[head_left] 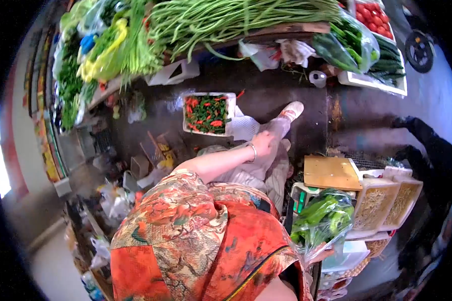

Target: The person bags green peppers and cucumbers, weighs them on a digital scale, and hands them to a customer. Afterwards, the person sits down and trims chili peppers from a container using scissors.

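My left hand [263,143], with a bracelet at the wrist, rests on my light trouser leg [253,169]. Its fingers look curled in, and nothing shows in them. On the floor beyond it stands a white foam box [231,108] of red and green chilli peppers [206,114]. At lower right, my right hand [320,254] grips the lower end of a clear plastic bag of green peppers [324,218]; the bag partly hides the fingers. Right beside that bag is a scale with a green display [299,200].
Long beans [236,22] and leafy greens [140,47] cover the stall ahead. Tomatoes [372,19] and cucumbers [386,62] sit at upper right. A wooden board [331,173] and bins [374,203] stand at right. A person in black [432,145] is beyond them.
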`<action>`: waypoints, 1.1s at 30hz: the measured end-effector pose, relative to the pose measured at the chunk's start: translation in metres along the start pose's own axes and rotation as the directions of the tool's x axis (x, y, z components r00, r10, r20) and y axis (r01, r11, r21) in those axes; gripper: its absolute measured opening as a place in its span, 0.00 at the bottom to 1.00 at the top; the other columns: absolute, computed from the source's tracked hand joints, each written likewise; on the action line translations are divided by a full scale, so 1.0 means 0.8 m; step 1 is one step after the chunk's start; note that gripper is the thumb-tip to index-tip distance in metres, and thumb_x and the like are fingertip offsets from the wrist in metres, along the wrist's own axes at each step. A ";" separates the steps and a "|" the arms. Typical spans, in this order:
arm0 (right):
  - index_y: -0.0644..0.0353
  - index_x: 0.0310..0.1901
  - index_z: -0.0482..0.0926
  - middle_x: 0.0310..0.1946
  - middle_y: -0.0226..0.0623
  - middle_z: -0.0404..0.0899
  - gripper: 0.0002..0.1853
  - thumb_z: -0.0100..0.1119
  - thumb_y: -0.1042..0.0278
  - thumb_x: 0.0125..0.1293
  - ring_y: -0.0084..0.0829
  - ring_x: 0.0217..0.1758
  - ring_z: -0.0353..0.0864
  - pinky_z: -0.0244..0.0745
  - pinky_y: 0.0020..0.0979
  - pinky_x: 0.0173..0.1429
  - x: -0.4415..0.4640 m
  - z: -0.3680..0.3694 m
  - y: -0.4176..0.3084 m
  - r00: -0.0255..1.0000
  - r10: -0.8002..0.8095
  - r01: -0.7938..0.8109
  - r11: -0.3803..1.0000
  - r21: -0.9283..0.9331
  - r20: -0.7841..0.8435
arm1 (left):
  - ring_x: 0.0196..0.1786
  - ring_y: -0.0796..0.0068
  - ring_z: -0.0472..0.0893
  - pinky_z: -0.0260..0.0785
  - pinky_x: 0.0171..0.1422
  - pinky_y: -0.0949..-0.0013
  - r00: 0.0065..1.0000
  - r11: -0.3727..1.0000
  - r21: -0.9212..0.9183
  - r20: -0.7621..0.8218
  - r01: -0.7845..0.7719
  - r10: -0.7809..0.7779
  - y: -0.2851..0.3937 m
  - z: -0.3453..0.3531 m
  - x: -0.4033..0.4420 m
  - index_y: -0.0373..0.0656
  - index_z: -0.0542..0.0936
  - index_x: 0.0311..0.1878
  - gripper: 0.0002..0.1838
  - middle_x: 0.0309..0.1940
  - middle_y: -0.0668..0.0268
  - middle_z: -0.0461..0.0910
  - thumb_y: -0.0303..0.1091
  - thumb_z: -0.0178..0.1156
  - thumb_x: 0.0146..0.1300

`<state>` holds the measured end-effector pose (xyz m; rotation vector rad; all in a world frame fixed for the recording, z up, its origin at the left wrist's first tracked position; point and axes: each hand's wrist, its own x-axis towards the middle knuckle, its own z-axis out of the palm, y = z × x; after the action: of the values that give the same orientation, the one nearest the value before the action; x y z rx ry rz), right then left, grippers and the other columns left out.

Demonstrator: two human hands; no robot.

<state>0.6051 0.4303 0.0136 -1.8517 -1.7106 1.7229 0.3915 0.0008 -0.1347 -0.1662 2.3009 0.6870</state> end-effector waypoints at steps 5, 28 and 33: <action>0.56 0.50 0.69 0.39 0.33 0.71 0.14 0.50 0.56 0.69 0.30 0.36 0.70 0.69 0.35 0.43 0.031 -0.022 0.030 0.965 -0.248 0.262 0.923 -0.282 0.085 | 0.58 0.52 0.73 0.66 0.60 0.50 0.993 0.995 -0.048 0.080 0.089 -0.085 -0.032 0.009 -0.077 0.53 0.77 0.56 0.22 0.54 0.55 0.74 0.36 0.57 0.55; 0.66 0.43 0.77 0.33 0.37 0.81 0.13 0.58 0.75 0.55 0.30 0.35 0.78 0.73 0.31 0.42 -0.082 0.190 -0.252 0.686 -0.104 0.679 -0.265 -0.685 0.720 | 0.59 0.57 0.73 0.63 0.61 0.49 0.928 0.974 -0.199 -0.333 0.104 -0.167 -0.228 0.073 -0.142 0.56 0.81 0.50 0.17 0.53 0.59 0.77 0.39 0.55 0.57; 0.61 0.48 0.77 0.37 0.41 0.81 0.13 0.55 0.70 0.61 0.31 0.37 0.79 0.74 0.33 0.44 -0.168 0.386 -0.189 0.538 0.102 0.843 -0.062 -0.534 0.837 | 0.69 0.57 0.63 0.57 0.66 0.41 0.933 0.906 -0.229 0.149 0.356 -0.329 -0.216 -0.073 -0.202 0.61 0.74 0.60 0.24 0.64 0.59 0.65 0.43 0.56 0.57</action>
<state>0.3193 0.2097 0.0908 -0.0027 -3.8863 0.7126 0.5274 -0.1889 -0.0648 -0.6244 2.0036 0.7803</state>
